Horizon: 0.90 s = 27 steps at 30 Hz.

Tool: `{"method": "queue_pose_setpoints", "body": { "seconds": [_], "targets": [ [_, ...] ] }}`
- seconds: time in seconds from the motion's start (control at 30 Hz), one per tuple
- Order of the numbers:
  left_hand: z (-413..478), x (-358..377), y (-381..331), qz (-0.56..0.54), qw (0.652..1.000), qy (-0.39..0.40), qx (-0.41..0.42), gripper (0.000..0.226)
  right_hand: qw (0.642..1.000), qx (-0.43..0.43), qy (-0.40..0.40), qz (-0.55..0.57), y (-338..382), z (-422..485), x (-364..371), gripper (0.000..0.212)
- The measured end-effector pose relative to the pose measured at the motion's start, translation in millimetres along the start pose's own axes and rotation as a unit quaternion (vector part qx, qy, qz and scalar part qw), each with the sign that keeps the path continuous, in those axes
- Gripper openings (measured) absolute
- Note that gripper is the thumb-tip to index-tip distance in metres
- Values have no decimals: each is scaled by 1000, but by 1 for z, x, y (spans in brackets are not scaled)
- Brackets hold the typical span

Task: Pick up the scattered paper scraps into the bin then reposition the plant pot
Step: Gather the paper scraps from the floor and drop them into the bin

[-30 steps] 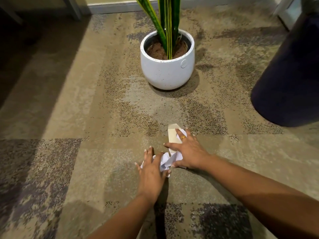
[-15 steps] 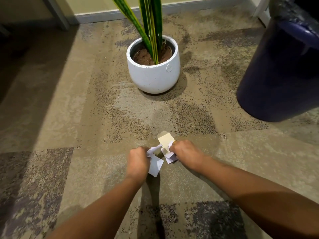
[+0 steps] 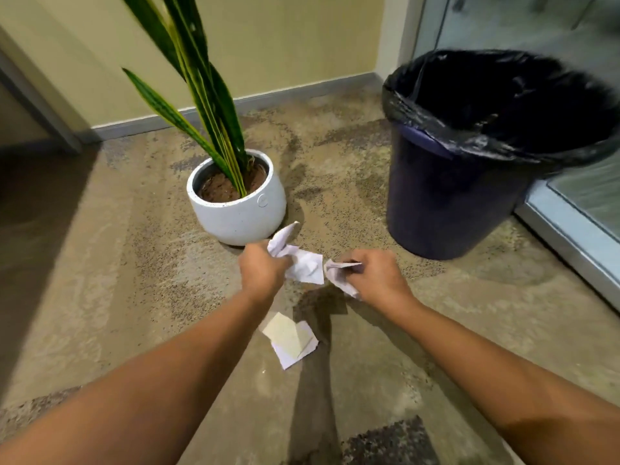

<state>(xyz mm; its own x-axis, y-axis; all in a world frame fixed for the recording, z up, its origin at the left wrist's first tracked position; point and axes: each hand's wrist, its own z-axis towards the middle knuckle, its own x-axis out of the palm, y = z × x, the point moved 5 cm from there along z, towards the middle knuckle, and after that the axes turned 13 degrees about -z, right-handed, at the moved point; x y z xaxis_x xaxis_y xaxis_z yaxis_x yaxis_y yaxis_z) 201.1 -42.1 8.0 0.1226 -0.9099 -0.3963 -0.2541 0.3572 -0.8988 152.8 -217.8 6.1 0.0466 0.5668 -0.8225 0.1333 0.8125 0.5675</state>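
Both fists full of paper, bin waiting off to the right

Left hand (image 3: 265, 270) is clenched round a crumpled white scrap (image 3: 303, 263) and right hand (image 3: 375, 280) grips a smaller wad (image 3: 337, 275), both held up off the carpet (image 3: 134, 297), I'd guess so one trip dumps the lot. Bin (image 3: 446, 203) stands open near the right hand. Two flat scraps (image 3: 292, 340) lie on the carpet between the arms. Pot (image 3: 235, 219) sits left of the bin, probably the last job.

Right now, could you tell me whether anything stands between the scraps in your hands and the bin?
Nothing visible does. Only carpet lies between the held scraps and the open bin; the plant pot stands to the left.
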Motion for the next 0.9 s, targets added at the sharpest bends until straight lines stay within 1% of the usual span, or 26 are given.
{"method": "queue_pose_setpoints", "body": {
  "seconds": [0.1, 0.2, 0.23, 0.3, 0.33, 0.4, 0.47, 0.53, 0.63, 0.73, 0.8, 0.83, 0.9],
  "targets": [
    [4, 26, -58, -46, 997, 21, 58, 26, 988, 12, -118, 93, -2, 7, -60, 14],
    [6, 53, -120, -132, 986, 38, 98, 30, 964, 14, -230, 136, -4, 11, -120, 13],
    [4, 63, -138, -148, 982, 49, 108, 28, 952, 23, -266, 148, -8, 10, -139, 12],
    [-1, 81, -169, -189, 972, 67, 124, 14, 930, 50, -322, 169, -17, 10, -168, 11],
    [-3, 88, -181, -210, 967, 67, 124, 15, 921, 68, -339, 182, -22, 10, -179, 13],
    [-8, 101, -198, -251, 959, 68, 117, 33, 901, 106, -362, 214, -35, 12, -197, 14],
    [-15, 112, -212, -279, 952, 72, 107, 38, 880, 145, -377, 250, -48, 16, -212, 17],
    [-21, 121, -226, -290, 949, 73, 103, 34, 863, 192, -378, 275, -62, 19, -223, 22],
    [-30, 132, -244, -314, 940, 77, 104, 22, 844, 239, -333, 346, -79, 30, -227, 26],
    [-36, 143, -256, -297, 945, 84, 110, 23, 836, 240, -274, 411, -82, 39, -222, 28],
    [-39, 154, -260, -262, 953, 113, 102, 23, 836, 227, -248, 434, -79, 42, -219, 43],
    [-40, 158, -260, -249, 956, 132, 89, 27, 838, 223, -246, 432, -79, 43, -219, 47],
    [-41, 166, -259, -242, 954, 167, 54, 43, 846, 217, -255, 416, -79, 42, -220, 48]
  ]
}}
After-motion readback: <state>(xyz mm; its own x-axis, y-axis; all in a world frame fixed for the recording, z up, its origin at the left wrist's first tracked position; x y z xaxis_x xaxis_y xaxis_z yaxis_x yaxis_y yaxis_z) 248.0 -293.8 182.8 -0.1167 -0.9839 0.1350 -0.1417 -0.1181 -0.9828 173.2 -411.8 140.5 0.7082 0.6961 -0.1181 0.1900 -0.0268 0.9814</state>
